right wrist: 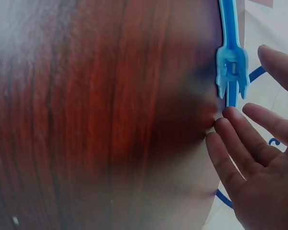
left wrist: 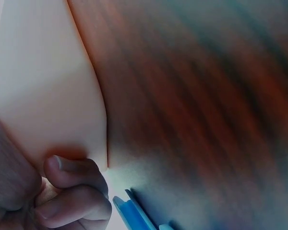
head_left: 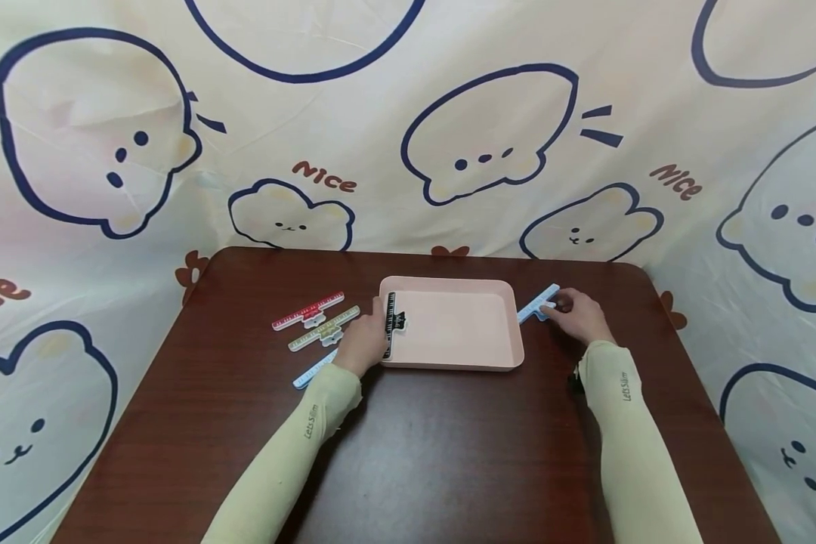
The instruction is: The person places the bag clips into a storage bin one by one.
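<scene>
My left hand (head_left: 362, 340) is at the left rim of a pale pink tray (head_left: 462, 321), beside a black ruler-shaped clip (head_left: 391, 325) lying along the tray's inner left side. Its fingers (left wrist: 74, 206) are curled in the left wrist view, but whether they pinch the clip or the rim is hidden. On the right, my right hand (head_left: 582, 316) reaches a light blue ruler-shaped clip (head_left: 537, 304) by the tray's right edge. Its fingers are spread, with the fingertips (right wrist: 230, 114) near the clip's lower end and the thumb (right wrist: 278, 67) apart from it.
Left of the tray lie a red ruler-shaped clip (head_left: 307, 311), a yellow-green one (head_left: 323, 329) and another blue one (head_left: 315, 370), partly covered by the left arm. All rest on a dark brown wooden table (head_left: 462, 453). A printed cartoon curtain (head_left: 381, 136) surrounds the table's back and sides.
</scene>
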Demonstrator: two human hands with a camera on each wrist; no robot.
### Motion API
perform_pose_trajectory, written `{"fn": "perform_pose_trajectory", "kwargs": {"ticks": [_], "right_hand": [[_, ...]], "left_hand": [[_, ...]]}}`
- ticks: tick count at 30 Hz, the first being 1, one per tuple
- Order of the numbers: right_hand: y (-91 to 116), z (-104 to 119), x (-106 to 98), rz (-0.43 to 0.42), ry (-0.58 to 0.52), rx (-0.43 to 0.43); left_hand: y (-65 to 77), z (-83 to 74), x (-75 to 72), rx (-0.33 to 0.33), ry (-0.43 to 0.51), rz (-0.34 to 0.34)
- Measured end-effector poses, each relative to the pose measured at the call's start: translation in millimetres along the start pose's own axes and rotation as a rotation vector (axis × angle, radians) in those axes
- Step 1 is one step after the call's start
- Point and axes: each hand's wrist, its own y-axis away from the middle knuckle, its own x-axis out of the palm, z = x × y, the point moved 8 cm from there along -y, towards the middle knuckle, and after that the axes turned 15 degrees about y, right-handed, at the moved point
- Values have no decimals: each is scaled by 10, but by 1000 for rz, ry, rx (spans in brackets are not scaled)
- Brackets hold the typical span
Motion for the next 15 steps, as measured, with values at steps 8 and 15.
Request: {"fn": "perform_pose_trajectory", "kwargs": {"ticks": [8,15], "right_hand": [[-54,64,89,14,8,31],[-94,53,130,-26,29,64]], "left_hand": [[-3,-11,-10,13,3,-9],[7,-5,-8,-3,-11,1]]}}
